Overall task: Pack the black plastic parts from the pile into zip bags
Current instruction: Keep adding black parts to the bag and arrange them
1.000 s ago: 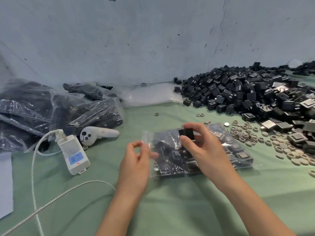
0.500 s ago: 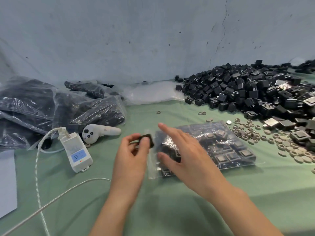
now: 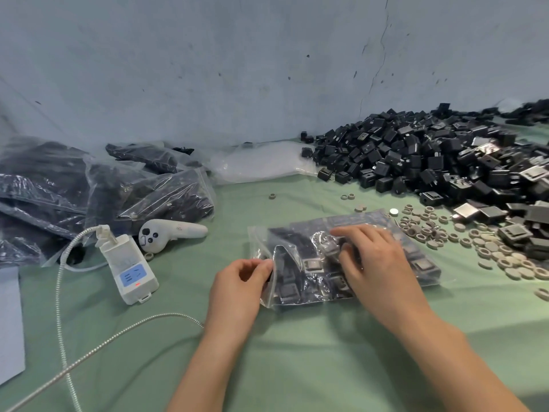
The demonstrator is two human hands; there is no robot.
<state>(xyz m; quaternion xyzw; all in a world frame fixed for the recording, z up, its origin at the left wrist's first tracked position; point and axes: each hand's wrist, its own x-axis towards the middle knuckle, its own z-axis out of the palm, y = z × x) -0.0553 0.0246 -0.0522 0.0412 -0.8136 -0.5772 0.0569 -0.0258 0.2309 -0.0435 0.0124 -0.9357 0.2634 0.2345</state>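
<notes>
Left hand (image 3: 240, 289): centre of frame, back toward the camera, fingers curled in. Thumb and forefinger meet at the left edge of the zip bag (image 3: 300, 288) and pinch the plastic. Cannot tell whether anything else sits between them. Left forearm bare, rising from bottom centre, leaning slightly right.

Right hand (image 3: 377, 260): right of centre, a little higher, palm down. Fingers (image 3: 353, 233) spread, only lightly bent, pressing flat on top of the bag. Right forearm bare, running in from the lower right corner.

Hands near each other, not touching.
</notes>
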